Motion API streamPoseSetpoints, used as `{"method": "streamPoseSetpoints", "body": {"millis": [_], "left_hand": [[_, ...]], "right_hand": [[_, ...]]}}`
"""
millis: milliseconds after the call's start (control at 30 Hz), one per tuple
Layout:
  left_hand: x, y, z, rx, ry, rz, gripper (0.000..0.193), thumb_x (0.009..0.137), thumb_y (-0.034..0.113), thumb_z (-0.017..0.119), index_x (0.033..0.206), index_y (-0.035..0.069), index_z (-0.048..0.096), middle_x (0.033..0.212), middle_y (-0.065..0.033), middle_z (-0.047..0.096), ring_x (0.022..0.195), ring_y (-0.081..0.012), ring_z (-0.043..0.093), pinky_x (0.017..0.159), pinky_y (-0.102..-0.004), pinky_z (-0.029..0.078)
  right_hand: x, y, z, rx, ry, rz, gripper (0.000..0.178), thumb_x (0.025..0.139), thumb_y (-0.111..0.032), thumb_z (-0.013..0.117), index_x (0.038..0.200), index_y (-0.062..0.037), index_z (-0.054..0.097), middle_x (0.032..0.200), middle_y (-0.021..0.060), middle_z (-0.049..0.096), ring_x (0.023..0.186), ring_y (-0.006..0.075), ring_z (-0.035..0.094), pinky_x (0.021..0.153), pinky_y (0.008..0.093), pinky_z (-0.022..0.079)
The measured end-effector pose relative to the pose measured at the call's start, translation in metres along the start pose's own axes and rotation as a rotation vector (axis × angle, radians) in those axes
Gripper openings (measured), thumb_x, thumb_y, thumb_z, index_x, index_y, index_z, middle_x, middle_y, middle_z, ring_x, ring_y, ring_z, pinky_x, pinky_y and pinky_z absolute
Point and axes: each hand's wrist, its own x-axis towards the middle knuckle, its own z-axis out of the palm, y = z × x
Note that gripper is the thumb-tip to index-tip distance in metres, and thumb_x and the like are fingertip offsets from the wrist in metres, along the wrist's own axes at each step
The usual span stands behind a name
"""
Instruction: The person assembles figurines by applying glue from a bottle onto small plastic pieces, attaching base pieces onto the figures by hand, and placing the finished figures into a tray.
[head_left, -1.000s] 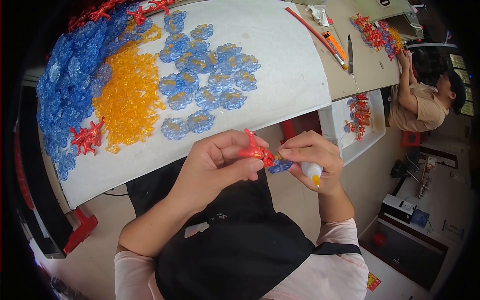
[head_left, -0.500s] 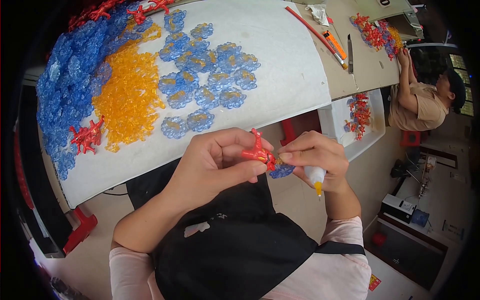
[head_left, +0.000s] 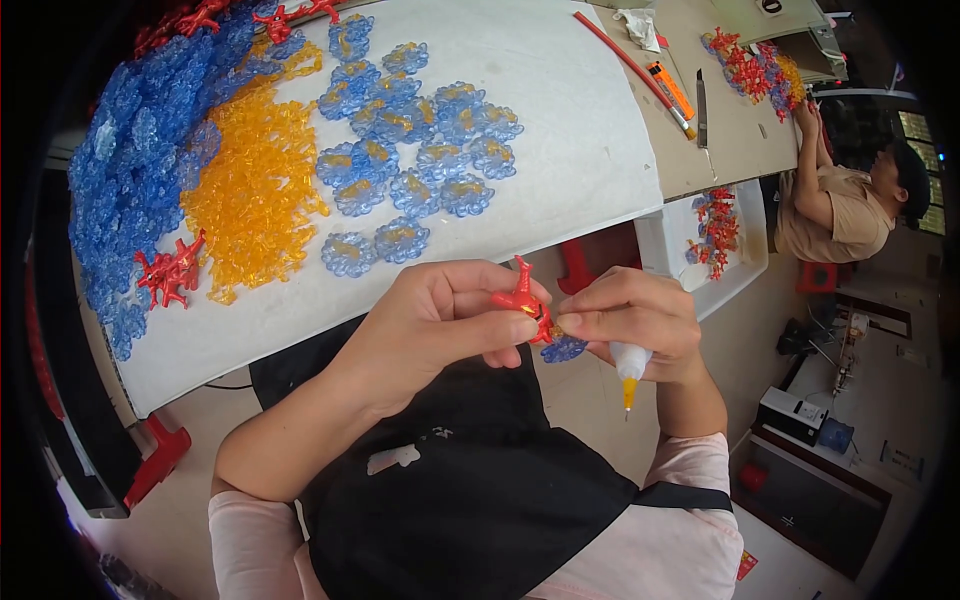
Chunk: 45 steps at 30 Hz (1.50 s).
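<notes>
My left hand (head_left: pixel 440 325) pinches a small red plastic figure (head_left: pixel 523 300) between thumb and fingers, above my lap. Close against it, my right hand (head_left: pixel 648 318) grips a translucent blue flower-shaped base (head_left: pixel 563 349) by thumb and forefinger. A bit of yellow shows on top of that base, at the figure's lower end. Tucked in the same right hand is a white glue bottle (head_left: pixel 630 362), its yellow nozzle pointing down. Figure and base meet or nearly meet; my fingers partly hide where.
On the white-covered table (head_left: pixel 560 130) lie a blue heap (head_left: pixel 125 160), yellow pieces (head_left: pixel 255 190), several blue bases with yellow tops (head_left: pixel 410 115) and red figures (head_left: pixel 170 270). Craft knife (head_left: pixel 701 110) and orange cutter (head_left: pixel 670 90) lie farther right. A white bin (head_left: pixel 755 225) adjoins; a person (head_left: pixel 840 200) works beyond.
The red figure now stands more upright over the blue base. The glue bottle's nozzle has swung slightly left and down as my right hand turned a little.
</notes>
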Motion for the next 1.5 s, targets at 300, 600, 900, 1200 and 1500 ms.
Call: {"method": "streamPoseSetpoints", "body": {"millis": [300, 600, 900, 1200, 1500], "left_hand": [[0.004, 0.002, -0.001, 0.034, -0.028, -0.069, 0.024, 0.075, 0.008, 0.061, 0.097, -0.002, 0.056, 0.078, -0.0066, 0.06, 0.059, -0.008, 0.055, 0.057, -0.0183, 0.046], [0.01, 0.004, 0.002, 0.066, -0.05, -0.131, 0.028, 0.075, 0.01, 0.062, 0.1, -0.001, 0.056, 0.081, -0.0087, 0.061, 0.063, -0.01, 0.057, 0.06, -0.0198, 0.048], [0.009, 0.01, 0.003, 0.228, -0.059, -0.046, 0.031, 0.074, 0.002, 0.059, 0.104, -0.001, 0.053, 0.084, -0.0076, 0.061, 0.074, -0.0092, 0.058, 0.068, -0.0206, 0.048], [0.008, 0.014, 0.003, 0.281, -0.047, -0.073, 0.029, 0.074, 0.003, 0.058, 0.103, -0.001, 0.053, 0.084, -0.0067, 0.06, 0.074, -0.007, 0.056, 0.068, -0.019, 0.046], [0.007, 0.005, -0.001, 0.222, -0.041, -0.093, 0.029, 0.074, 0.005, 0.06, 0.102, 0.0, 0.054, 0.082, -0.0053, 0.06, 0.07, -0.0058, 0.055, 0.063, -0.0177, 0.044]], "right_hand": [[0.0, -0.002, -0.004, -0.011, -0.071, 0.008, 0.019, 0.062, -0.004, 0.065, 0.08, -0.0005, 0.062, 0.074, 0.0093, 0.058, 0.063, 0.0183, 0.058, 0.05, 0.0249, 0.046], [0.001, -0.006, -0.012, -0.071, -0.128, 0.055, 0.021, 0.06, -0.004, 0.066, 0.081, -0.0021, 0.063, 0.075, 0.0078, 0.058, 0.062, 0.0178, 0.057, 0.05, 0.0252, 0.045], [0.002, -0.008, -0.009, -0.13, -0.113, 0.075, 0.021, 0.061, -0.003, 0.066, 0.082, -0.0027, 0.063, 0.074, 0.0076, 0.057, 0.062, 0.018, 0.057, 0.05, 0.0254, 0.046], [0.001, -0.009, -0.003, -0.151, -0.056, 0.052, 0.019, 0.06, -0.004, 0.066, 0.079, -0.0014, 0.062, 0.074, 0.0091, 0.058, 0.06, 0.0191, 0.057, 0.049, 0.0253, 0.045], [0.0, -0.009, -0.001, -0.106, -0.105, 0.093, 0.018, 0.061, -0.003, 0.066, 0.078, -0.0008, 0.062, 0.076, 0.0091, 0.058, 0.062, 0.019, 0.057, 0.051, 0.0253, 0.046]]}}
